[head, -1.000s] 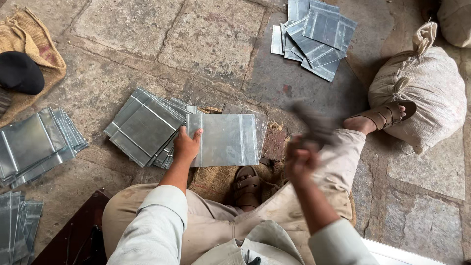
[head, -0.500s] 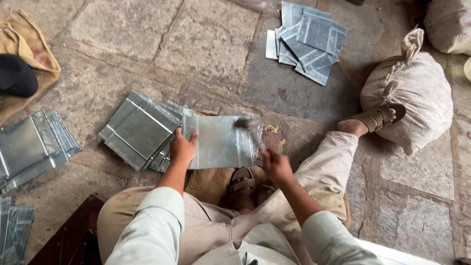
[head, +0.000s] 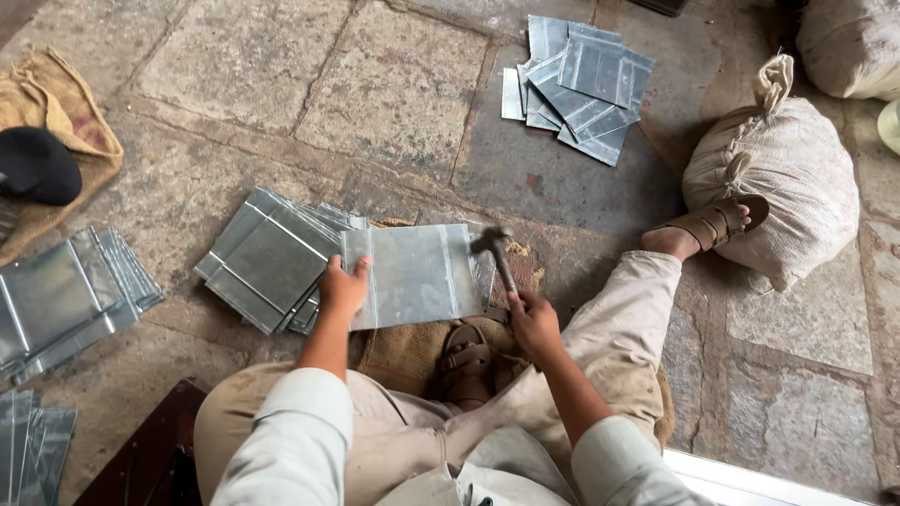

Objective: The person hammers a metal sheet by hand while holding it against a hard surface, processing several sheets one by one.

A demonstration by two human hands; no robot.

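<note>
I sit on a stone floor with a shiny metal sheet (head: 412, 274) lying flat in front of me over a piece of burlap. My left hand (head: 342, 287) presses down on the sheet's left edge. My right hand (head: 534, 321) grips the handle of a hammer (head: 495, 251), whose dark head rests on the sheet's right edge.
A stack of similar sheets (head: 267, 258) lies just left of the worked one, another pile (head: 577, 84) farther away, more stacks (head: 66, 295) at far left. A tied sack (head: 778, 169) stands right, by my sandalled foot (head: 717, 223). A dark cap (head: 36, 164) rests on burlap.
My right hand, raised and blurred a second ago, has swung the hammer down onto the sheet's right edge. My left hand has stayed on the sheet.
</note>
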